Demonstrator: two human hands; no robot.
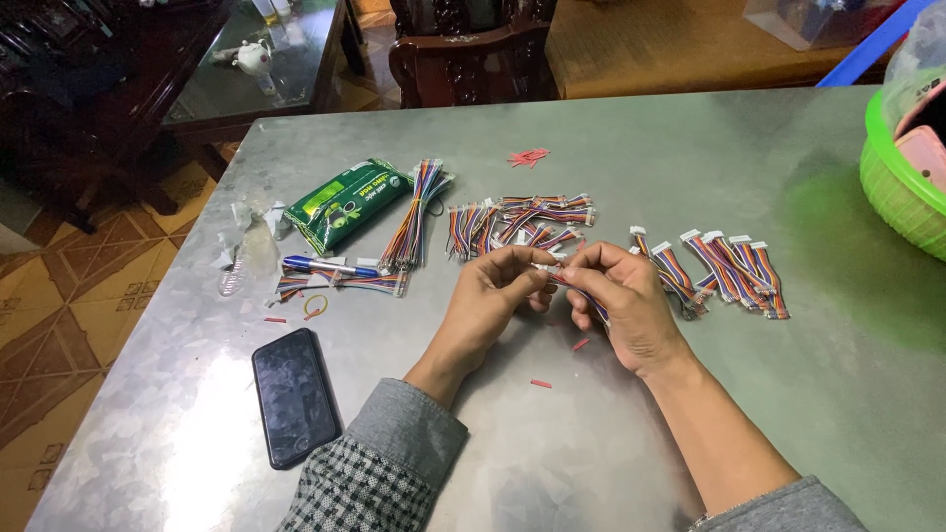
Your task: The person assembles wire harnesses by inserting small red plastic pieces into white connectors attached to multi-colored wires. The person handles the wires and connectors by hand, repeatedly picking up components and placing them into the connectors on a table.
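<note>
Short multicoloured ribbon cable (581, 289), white connector end, pinched between both hands' fingertips.

Home, carved wooden chair (471, 54), tiled floor (59, 315)

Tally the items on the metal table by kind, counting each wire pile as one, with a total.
Phone: 1
Green packet: 1
Blue pen: 1
Rubber band: 1
Green basket: 1
Wire piles: 4, namely tied bundle, middle pile, right pile, small pile by the pen
Wire piece held by left hand and right hand: 1
Total: 10
</note>
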